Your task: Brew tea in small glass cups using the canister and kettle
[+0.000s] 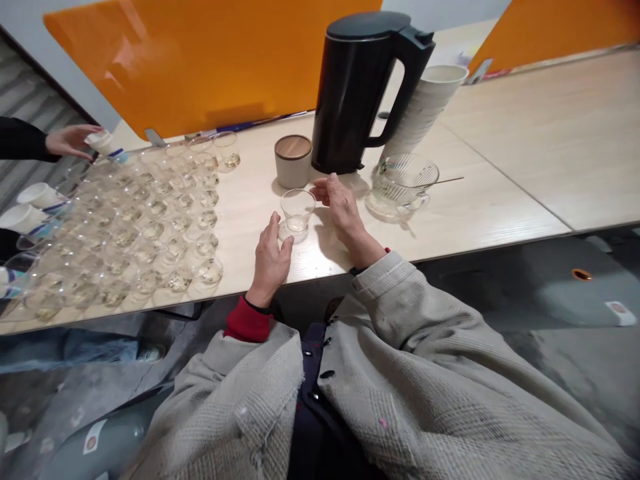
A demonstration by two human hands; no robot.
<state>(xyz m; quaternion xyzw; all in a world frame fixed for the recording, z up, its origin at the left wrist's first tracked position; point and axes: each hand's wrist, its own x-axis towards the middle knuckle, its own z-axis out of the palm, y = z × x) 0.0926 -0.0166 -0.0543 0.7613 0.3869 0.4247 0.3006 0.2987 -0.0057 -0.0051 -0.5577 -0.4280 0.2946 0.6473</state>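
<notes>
A clear glass cup (298, 208) stands upright on what looks like a clear saucer, near the table's front edge. My left hand (271, 257) is at its left, thumb and fingers apart around the near side; whether the fingertips touch the saucer I cannot tell. To the right of the cup, my right hand (343, 212) has its fingers stretched out beside the rim, holding nothing. Just behind stands a pale canister (293, 167) with a wooden lid. Right of my right hand sits a ribbed glass pitcher (403, 183) with a thin stick lying across it.
Rows of small clear cups (150, 230) with a little pale liquid cover the table's left side. A black kettle (345, 100) and a tall stack of paper cups (425, 107) stand behind. Another person's hand (73, 140) holds a white cup at far left. Orange dividers (200, 60) line the back.
</notes>
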